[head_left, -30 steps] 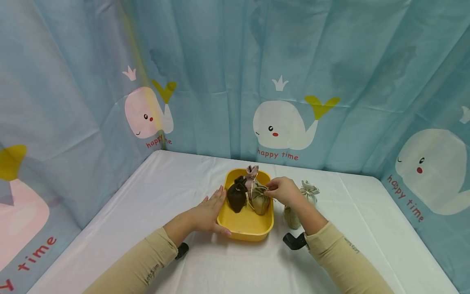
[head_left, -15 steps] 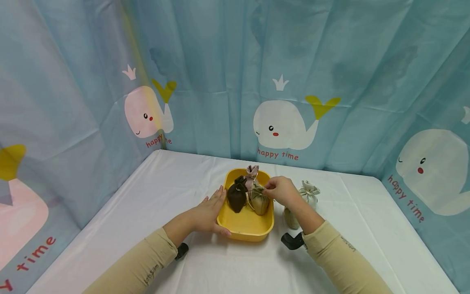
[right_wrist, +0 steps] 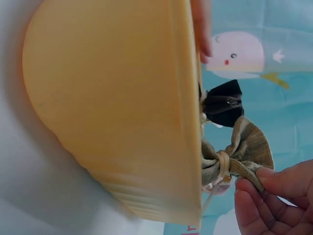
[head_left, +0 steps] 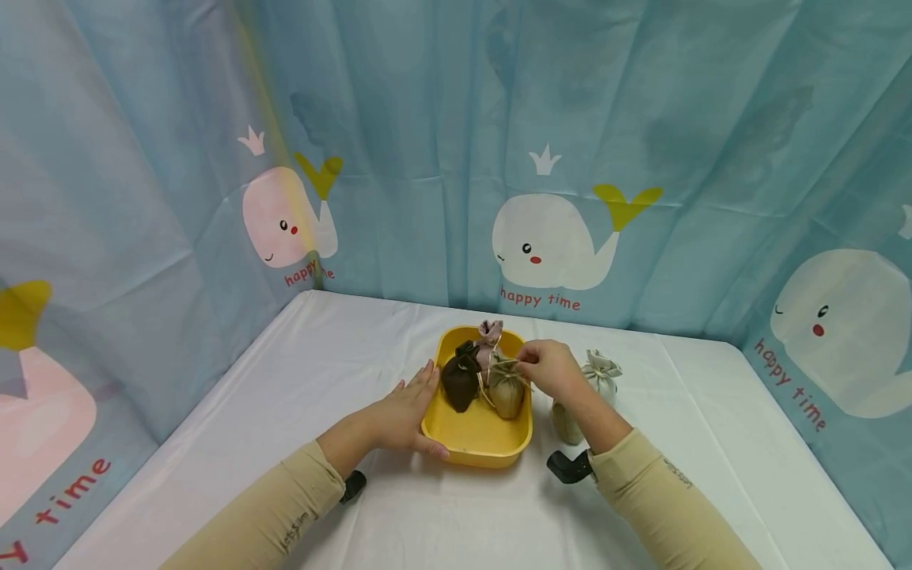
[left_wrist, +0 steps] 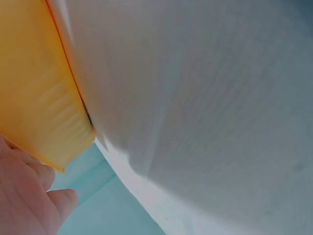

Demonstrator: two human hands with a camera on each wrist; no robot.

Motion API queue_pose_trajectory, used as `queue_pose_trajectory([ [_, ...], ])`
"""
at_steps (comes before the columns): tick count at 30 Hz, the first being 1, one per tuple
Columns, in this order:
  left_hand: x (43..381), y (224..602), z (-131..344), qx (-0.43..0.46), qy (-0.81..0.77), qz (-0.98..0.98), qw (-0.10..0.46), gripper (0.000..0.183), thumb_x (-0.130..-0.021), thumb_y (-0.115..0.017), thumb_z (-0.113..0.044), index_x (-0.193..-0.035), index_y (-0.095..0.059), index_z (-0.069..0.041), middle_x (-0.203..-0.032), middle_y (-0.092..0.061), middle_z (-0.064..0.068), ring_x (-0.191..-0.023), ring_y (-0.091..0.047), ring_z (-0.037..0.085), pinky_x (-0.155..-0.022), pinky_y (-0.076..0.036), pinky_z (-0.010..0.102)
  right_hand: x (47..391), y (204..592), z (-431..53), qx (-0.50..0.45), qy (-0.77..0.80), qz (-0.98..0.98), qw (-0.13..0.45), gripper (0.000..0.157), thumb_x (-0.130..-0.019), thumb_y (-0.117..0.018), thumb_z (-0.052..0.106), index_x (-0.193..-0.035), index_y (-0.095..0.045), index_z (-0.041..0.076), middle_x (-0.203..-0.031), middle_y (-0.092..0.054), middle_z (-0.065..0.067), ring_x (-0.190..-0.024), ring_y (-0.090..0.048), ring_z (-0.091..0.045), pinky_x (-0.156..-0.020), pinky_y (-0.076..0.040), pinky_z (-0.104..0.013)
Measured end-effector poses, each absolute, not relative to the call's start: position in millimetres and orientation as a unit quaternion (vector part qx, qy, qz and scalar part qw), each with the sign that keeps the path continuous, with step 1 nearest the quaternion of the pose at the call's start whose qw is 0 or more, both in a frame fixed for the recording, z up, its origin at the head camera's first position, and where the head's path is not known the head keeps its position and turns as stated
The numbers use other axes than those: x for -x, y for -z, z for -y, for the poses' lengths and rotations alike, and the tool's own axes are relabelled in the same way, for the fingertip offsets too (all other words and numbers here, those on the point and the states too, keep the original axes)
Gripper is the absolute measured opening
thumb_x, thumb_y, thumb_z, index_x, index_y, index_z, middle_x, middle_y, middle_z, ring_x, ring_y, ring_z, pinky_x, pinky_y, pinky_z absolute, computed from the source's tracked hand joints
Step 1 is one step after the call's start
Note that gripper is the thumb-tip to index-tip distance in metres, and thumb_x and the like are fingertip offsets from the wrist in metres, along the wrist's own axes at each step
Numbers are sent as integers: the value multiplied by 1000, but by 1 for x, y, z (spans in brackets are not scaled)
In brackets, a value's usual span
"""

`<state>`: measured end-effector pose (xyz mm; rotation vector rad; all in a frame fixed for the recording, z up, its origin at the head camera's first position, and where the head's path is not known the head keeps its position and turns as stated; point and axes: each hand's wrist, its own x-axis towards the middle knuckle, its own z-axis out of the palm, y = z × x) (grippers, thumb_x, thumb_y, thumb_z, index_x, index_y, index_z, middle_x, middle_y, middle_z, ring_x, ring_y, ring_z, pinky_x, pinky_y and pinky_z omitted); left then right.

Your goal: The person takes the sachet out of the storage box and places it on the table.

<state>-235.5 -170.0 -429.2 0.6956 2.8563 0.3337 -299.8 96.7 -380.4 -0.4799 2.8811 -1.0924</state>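
In the head view, a yellow plastic tub (head_left: 473,437) stands on the white cloth with three small drawstring pouches inside. My left hand (head_left: 404,413) lies along its left side, fingers extended over the rim and thumb at the near corner. With thumb and fingertips, my right hand (head_left: 552,368) pinches the gathered top of the khaki drawstring pouch (head_left: 506,397). The right wrist view shows that pinch on the flared khaki cloth (right_wrist: 252,142) above the tub's rim. Beside this pouch sit a dark brown pouch (head_left: 459,385) and, behind, a mauve pouch (head_left: 489,332).
To the right of the tub stand a pale pouch (head_left: 602,370) and another khaki pouch (head_left: 566,425), partly hidden by my right forearm. Black wrist-camera mounts (head_left: 568,467) stick out near both cuffs. A blue whale-print curtain (head_left: 427,158) closes off the table's back and sides.
The khaki pouch's top shifts slightly under my right fingers, and its cloth and cord spread a little differently. My left hand and the tub stay in place.
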Motion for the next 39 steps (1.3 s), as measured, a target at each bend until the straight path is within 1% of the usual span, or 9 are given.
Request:
queue_pose_trajectory([
  [6,235,427,170,-235,-103,-962,89,133,-56,-47,-86,-146,6,-3,-152,9,15,-140,2,25,-109,-13,50,299,376,-102,159,362,-918,-11,7,-86,-63,9,-81,-68,10,-70,-63,1,-64,-57,-13,-58,-47,-29],
  [13,234,420,167,-229,-79,-965,100,134,-55,-46,-87,-146,5,-3,-152,9,14,-140,2,24,-109,-12,51,295,367,-107,143,374,-916,-2,8,-87,-62,11,-83,-68,13,-74,-65,0,-68,-58,-14,-58,-47,-29],
  [20,233,412,162,-211,-56,-969,116,135,-52,-47,-87,-146,0,-3,-152,6,13,-140,-1,24,-109,-11,52,292,357,-113,141,372,-917,-15,7,-87,-62,12,-85,-69,13,-74,-64,0,-68,-58,-14,-61,-49,-29],
  [24,233,408,159,-195,-54,-971,125,132,-54,-46,-87,-147,-1,-4,-153,7,11,-140,-1,23,-109,-10,52,288,349,-117,139,372,-917,-18,7,-86,-62,12,-85,-69,13,-73,-64,0,-68,-59,-14,-63,-50,-30],
  [28,232,407,156,-188,-50,-974,119,131,-55,-42,-88,-147,0,-5,-153,7,10,-140,0,22,-109,-10,51,284,343,-119,140,375,-916,-18,8,-87,-61,12,-87,-69,12,-75,-65,-1,-70,-59,-14,-66,-51,-31],
  [30,231,407,154,-187,-46,-975,113,132,-54,-41,-90,-147,0,-5,-153,6,10,-140,0,22,-109,-10,50,282,341,-120,140,379,-915,-17,8,-87,-61,12,-87,-69,12,-76,-65,-1,-71,-60,-15,-66,-51,-32],
  [36,230,409,153,-181,-60,-976,109,135,-52,-43,-89,-146,-2,-3,-153,6,12,-140,-1,24,-109,-11,51,278,335,-125,136,385,-913,-18,8,-88,-61,14,-88,-70,14,-78,-66,-1,-74,-62,-15,-68,-51,-32],
  [39,230,411,153,-174,-61,-976,115,136,-50,-42,-90,-146,0,-3,-153,7,11,-140,1,23,-109,-11,50,277,332,-129,138,389,-911,-24,9,-88,-61,15,-89,-70,14,-80,-67,-2,-76,-62,-16,-70,-52,-33],
])
